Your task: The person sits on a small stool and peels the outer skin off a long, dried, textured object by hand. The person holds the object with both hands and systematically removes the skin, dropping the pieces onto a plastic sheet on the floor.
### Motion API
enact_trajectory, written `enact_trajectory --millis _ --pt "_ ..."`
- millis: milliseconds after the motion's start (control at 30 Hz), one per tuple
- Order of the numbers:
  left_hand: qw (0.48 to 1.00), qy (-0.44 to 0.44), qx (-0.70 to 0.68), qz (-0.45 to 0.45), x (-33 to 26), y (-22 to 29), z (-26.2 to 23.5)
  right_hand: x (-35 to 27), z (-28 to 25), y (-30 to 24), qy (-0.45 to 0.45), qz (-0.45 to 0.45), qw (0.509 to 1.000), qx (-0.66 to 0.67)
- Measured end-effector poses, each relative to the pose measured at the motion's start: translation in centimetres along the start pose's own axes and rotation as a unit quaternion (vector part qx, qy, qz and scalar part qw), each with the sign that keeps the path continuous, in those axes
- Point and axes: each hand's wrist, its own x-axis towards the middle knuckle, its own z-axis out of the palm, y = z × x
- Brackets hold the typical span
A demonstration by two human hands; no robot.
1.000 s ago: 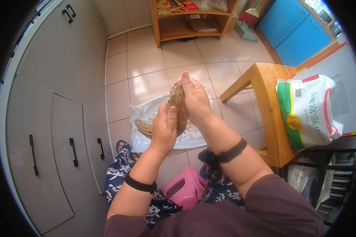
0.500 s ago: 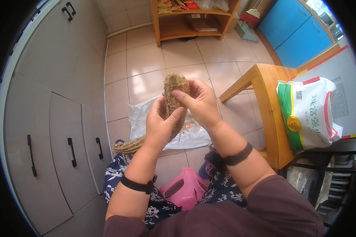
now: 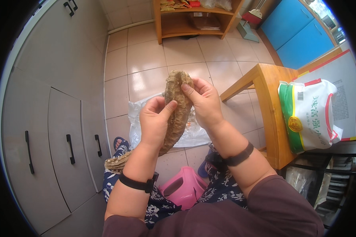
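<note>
A long, curved, brown dried loofah (image 3: 179,118) with a wrinkled, ridged skin is held up in front of me. Its top end points away from me, while the other end passes behind my left forearm and shows above my left thigh. My left hand (image 3: 154,118) is closed around its left side, thumb laid on the skin. On the right side near the top, my right hand (image 3: 203,100) grips it with the thumb pressed on the front. Beneath it a white plastic sheet (image 3: 136,118) lies on the floor with small brown scraps on it.
Between my legs stands a pink plastic stool (image 3: 184,185). To my right is a wooden chair (image 3: 271,118) bearing a white and green bag (image 3: 308,112). Grey cabinets (image 3: 39,118) line the left. A wooden shelf (image 3: 194,23) and a dustpan (image 3: 247,31) are at the far side.
The loofah has turned more upright, showing more of its front, and its lower end has shifted left and nearer me. My left hand has moved slightly left; both hands keep hold.
</note>
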Motion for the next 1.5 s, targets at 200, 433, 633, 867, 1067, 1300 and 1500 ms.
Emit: enact_trajectory --millis 200,433,633,867,1067,1300,1500 --pt "0.999 0.017 0.038 0.018 0.4 -1.2 -1.1 0.0 0.0 0.2 -0.004 -0.010 1.000 -0.012" --pt "0.996 -0.011 0.080 -0.026 0.8 -0.8 -1.6 -0.3 -0.6 -1.1 -0.037 -0.006 0.996 -0.076" --pt "0.997 -0.080 0.020 -0.004 -0.1 0.5 -0.4 -1.2 0.8 -1.1 0.027 -0.079 0.972 -0.218" --pt "0.996 -0.089 0.004 -0.015 -0.2 1.4 -0.3 -1.4 1.4 -1.5 0.025 -0.146 0.957 -0.248" --pt "0.995 -0.079 -0.020 -0.052 -0.3 1.9 -0.9 -1.6 1.4 -1.0 -0.009 -0.201 0.943 -0.266" --pt "0.990 -0.061 -0.103 -0.072 0.0 2.0 -0.8 -1.4 1.3 -0.5 -0.022 -0.090 0.956 -0.278" --pt "0.991 -0.071 -0.085 -0.070 -0.2 2.7 -1.3 -1.2 1.7 -0.2 -0.058 -0.184 0.931 -0.310"
